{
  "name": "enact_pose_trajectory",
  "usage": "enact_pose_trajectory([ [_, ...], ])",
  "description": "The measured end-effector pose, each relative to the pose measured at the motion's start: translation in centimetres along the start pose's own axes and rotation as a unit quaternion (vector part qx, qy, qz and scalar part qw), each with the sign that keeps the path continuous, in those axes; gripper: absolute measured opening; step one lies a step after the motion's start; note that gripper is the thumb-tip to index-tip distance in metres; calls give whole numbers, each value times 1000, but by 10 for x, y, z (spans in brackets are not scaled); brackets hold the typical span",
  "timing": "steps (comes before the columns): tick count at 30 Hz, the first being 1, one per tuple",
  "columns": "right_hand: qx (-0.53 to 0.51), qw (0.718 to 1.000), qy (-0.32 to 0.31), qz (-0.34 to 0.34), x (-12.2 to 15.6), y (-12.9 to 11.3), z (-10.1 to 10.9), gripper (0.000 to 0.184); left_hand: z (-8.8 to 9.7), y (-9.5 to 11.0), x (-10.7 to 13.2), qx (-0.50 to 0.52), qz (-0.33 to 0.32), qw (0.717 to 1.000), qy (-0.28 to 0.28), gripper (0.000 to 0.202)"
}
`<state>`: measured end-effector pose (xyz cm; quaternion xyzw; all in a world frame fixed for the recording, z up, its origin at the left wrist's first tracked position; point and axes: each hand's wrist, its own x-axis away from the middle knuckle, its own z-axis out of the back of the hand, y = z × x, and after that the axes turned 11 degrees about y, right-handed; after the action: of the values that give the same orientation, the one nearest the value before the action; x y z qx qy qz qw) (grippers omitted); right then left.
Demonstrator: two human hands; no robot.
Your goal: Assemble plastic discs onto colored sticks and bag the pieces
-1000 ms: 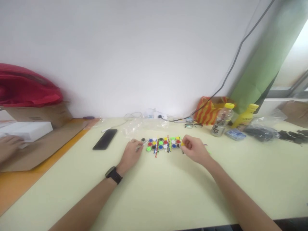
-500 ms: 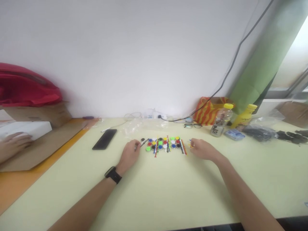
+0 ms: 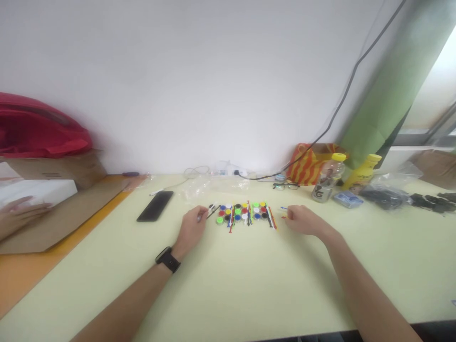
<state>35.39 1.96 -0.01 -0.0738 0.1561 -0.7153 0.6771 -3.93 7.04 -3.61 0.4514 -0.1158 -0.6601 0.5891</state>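
Note:
My left hand (image 3: 192, 227) is closed, thumb and fingers pinching thin black and white sticks (image 3: 214, 211) beside the left end of a row of small coloured discs (image 3: 237, 218). The discs are green, red, blue, yellow, white and black, in blocks. Between the blocks and along their right side lie thin plastic sticks (image 3: 272, 218) with arrow-like ends. Just right of the row, my right hand (image 3: 302, 219) is closed on several thin coloured sticks; a blue tip (image 3: 283, 208) and an orange-red tip (image 3: 284, 217) poke out to the left. The rest of them is hidden by the fingers.
A black phone (image 3: 155, 206) lies left of my left hand. Behind the row are clear plastic wrap (image 3: 199, 189) and glasses (image 3: 286, 186). Bottles (image 3: 327, 178), a striped bag (image 3: 302, 164) and bagged black items stand right. Another person's hand (image 3: 24, 213) rests at far left.
My right hand has moved slightly right, away from the row, and an orange-red tip shows at its fingers. My left hand has barely shifted. The other person's hand has moved a little.

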Motion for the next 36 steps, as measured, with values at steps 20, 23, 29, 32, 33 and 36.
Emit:
enact_pose_trajectory([
  [20,63,996,59,11,-6,-4,-6,28,4,66,61,153,-237,902,-328,23],
  [23,44,992,111,41,-4,-12,-7,27,7,64,58,159,-247,906,-305,28],
  [29,-60,979,157,113,6,-37,-15,20,15,71,54,125,-290,907,-277,21],
  [32,-103,974,148,137,13,-50,-19,28,15,73,57,105,-323,904,-259,20],
  [33,-116,972,144,147,15,-54,-20,30,14,74,58,99,-338,902,-250,19],
  [36,-149,968,126,160,20,-63,-22,25,10,78,63,77,-392,886,-235,17],
])
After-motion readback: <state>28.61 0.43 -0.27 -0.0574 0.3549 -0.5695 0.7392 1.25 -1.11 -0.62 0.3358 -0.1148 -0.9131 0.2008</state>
